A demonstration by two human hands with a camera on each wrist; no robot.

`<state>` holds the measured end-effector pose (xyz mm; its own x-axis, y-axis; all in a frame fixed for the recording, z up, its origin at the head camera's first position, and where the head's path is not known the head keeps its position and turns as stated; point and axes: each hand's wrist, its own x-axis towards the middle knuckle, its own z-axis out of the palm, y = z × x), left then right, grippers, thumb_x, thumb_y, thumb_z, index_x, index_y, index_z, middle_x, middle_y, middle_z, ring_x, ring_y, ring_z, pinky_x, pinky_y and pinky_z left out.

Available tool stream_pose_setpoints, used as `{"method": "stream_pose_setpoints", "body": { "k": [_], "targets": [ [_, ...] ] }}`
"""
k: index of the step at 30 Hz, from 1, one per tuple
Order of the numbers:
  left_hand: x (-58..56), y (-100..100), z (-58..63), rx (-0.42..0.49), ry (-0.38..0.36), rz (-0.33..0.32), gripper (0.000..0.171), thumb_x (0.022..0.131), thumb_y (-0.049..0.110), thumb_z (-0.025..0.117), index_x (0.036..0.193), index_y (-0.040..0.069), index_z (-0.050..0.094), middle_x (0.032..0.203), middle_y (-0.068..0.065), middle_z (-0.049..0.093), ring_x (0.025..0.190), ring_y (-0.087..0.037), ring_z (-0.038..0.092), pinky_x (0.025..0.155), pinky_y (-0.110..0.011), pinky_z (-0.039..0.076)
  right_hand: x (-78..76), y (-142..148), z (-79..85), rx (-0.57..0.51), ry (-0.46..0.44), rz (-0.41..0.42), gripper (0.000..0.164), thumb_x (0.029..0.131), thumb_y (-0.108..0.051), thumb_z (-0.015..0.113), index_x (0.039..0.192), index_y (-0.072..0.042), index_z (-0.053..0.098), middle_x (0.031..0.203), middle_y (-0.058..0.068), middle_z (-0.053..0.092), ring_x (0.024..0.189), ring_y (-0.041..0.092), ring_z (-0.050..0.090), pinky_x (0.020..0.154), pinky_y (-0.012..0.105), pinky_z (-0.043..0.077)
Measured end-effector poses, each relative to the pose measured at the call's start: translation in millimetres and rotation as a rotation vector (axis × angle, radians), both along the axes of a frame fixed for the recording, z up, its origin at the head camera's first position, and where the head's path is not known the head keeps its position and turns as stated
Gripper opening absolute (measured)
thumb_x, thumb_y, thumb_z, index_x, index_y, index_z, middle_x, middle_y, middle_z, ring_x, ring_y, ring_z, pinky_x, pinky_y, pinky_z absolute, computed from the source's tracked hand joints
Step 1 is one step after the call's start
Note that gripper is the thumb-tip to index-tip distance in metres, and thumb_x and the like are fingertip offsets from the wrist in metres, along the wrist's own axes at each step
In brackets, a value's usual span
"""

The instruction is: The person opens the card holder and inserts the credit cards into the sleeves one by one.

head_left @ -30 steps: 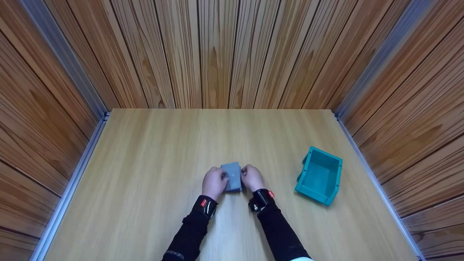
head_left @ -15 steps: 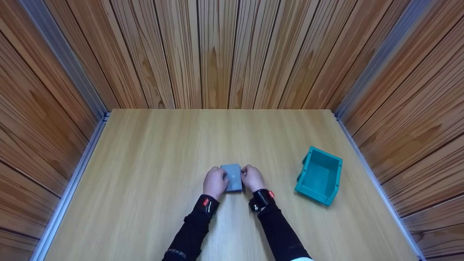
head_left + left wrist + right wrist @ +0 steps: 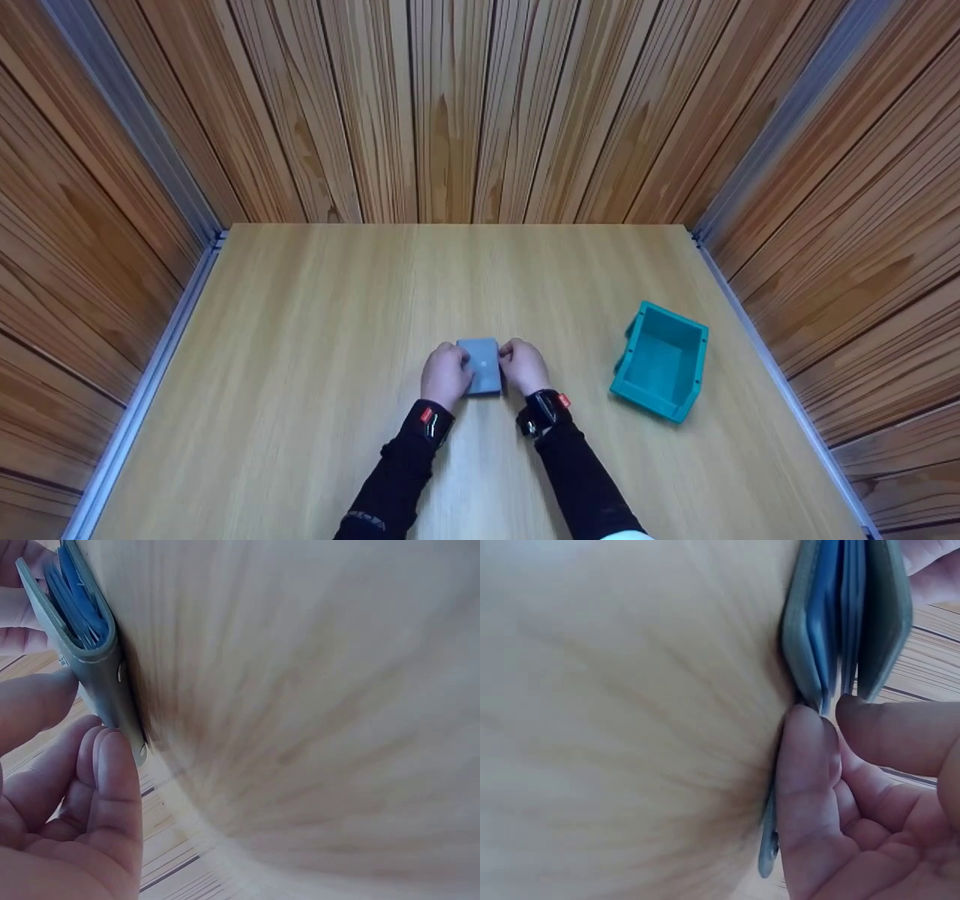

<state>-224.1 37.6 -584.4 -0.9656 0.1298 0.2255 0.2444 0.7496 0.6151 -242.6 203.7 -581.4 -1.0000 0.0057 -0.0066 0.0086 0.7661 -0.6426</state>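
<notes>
A grey-blue card holder point(image 3: 481, 366) lies on the wooden table between both hands. My left hand point(image 3: 445, 376) holds its spine side, the thumb on the spine's upper edge and the curled fingers lower down against the spine. At the opening side, my right hand point(image 3: 524, 369) pinches the edge, thumb tip at the blue inner sleeves point(image 3: 847, 622) and forefinger by the lower cover. The covers stand slightly apart. A short strap with a snap button point(image 3: 768, 836) sticks out beneath the right fingers. The right wrist view also shows part of the other hand behind the holder.
A teal plastic bin point(image 3: 667, 367) stands on the table point(image 3: 300, 337) to the right, tilted at an angle. Wood-plank walls point(image 3: 450, 112) with metal corner rails point(image 3: 795, 112) enclose the back and both sides.
The card holder's top cover has settled a little lower and flatter since one second ago. My left hand has shifted very slightly to the right; the right hand is nearly still.
</notes>
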Motion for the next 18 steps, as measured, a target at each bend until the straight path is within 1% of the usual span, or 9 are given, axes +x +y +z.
{"method": "stream_pose_setpoints", "body": {
  "k": [3,5,13,18],
  "targets": [
    [-0.2,0,0.1,-0.018,0.018,-0.003,0.017,0.072,0.005,0.08,0.087,-0.002,0.073,0.083,-0.013,0.062,0.079,-0.032,0.063,0.074,-0.043,0.051,-0.1,2,1.7,-0.01,0.013,0.0,0.006,0.085,0.001,0.067,0.091,0.002,0.066,0.086,0.011,0.067,0.083,0.03,0.063,0.08,0.042,0.051],
    [-0.1,0,0.1,-0.013,0.008,-0.002,0.018,0.072,0.005,0.08,0.087,-0.002,0.073,0.084,-0.013,0.062,0.079,-0.032,0.063,0.074,-0.043,0.051,-0.3,2,3.0,-0.019,0.022,-0.003,0.006,0.085,0.001,0.067,0.091,0.002,0.066,0.086,0.011,0.067,0.083,0.03,0.064,0.08,0.043,0.051],
    [-1.2,1,3.1,-0.005,-0.067,-0.002,0.022,0.074,0.006,0.081,0.092,-0.002,0.073,0.089,-0.012,0.062,0.084,-0.03,0.063,0.079,-0.042,0.051,-2.7,4,13.0,-0.046,0.037,-0.03,0.01,0.087,-0.004,0.068,0.094,0.002,0.066,0.081,0.007,0.063,0.077,0.025,0.061,0.073,0.039,0.05],
    [-0.8,1,2.9,-0.007,-0.093,0.005,0.022,0.074,0.006,0.081,0.093,-0.003,0.072,0.09,-0.012,0.062,0.085,-0.03,0.063,0.08,-0.043,0.05,-2.7,7,21.1,-0.055,0.087,-0.025,0.011,0.085,-0.003,0.071,0.094,0.002,0.066,0.081,0.009,0.064,0.079,0.027,0.062,0.075,0.041,0.05]
  ]
}}
